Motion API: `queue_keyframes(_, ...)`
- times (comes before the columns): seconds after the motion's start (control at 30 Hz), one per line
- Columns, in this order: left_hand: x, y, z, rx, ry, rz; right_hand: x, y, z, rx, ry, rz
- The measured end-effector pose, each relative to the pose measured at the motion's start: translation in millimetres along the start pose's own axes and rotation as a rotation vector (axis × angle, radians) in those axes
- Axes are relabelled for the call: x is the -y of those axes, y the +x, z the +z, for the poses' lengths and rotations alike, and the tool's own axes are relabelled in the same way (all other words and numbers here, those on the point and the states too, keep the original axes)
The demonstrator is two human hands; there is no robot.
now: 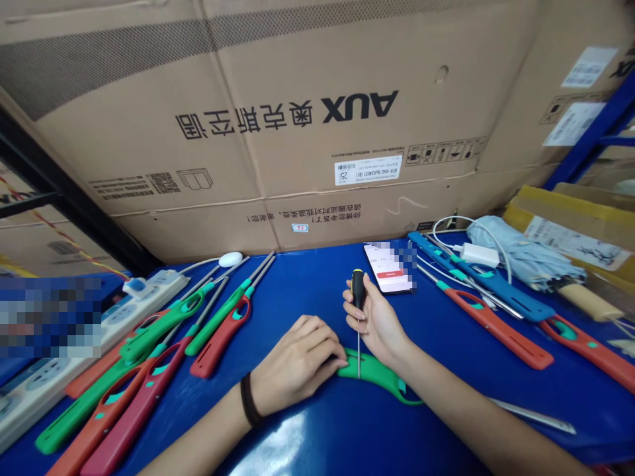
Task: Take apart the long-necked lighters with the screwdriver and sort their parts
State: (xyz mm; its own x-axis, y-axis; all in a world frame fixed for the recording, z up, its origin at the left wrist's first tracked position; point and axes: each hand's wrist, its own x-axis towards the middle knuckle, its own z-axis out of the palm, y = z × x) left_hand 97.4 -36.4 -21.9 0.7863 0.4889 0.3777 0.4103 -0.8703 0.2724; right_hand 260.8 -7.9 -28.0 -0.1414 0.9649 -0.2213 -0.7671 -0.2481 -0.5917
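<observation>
A green long-nosed lighter (377, 373) lies on the blue table (307, 291) in front of me. My left hand (297, 360) is closed down over its left end, pressing it to the table. My right hand (377, 324) grips a small screwdriver (358, 291) with a black and yellow handle, held upright. The screwdriver's thin shaft points straight down and its tip meets the green lighter body. A black band sits on my left wrist.
Several red and green lighters (163, 344) lie at the left beside a white power strip (74, 344). Red and blue lighters (496, 317), a phone (389, 268), a white charger (479, 254) and a folded umbrella (526, 258) lie at the right. Large cardboard boxes (307, 119) stand behind.
</observation>
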Motion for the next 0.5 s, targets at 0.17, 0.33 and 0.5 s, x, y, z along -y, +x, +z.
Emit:
queue_keyframes(0.17, 0.4, 0.2, 7.2, -0.054, 0.138, 0.059, -5.0, -1.0, 0.6, -0.025, -0.108, -0.021)
queue_keyframes(0.33, 3.5, 0.5, 5.2, -0.069, 0.161, 0.045, -13.2, -3.9, 2.9, -0.04, -0.27, -0.014)
queue_keyframes(0.5, 3.7, -0.4, -4.2, -0.033, 0.139, 0.054, -15.8, -5.0, 3.5, -0.043, -0.319, -0.041)
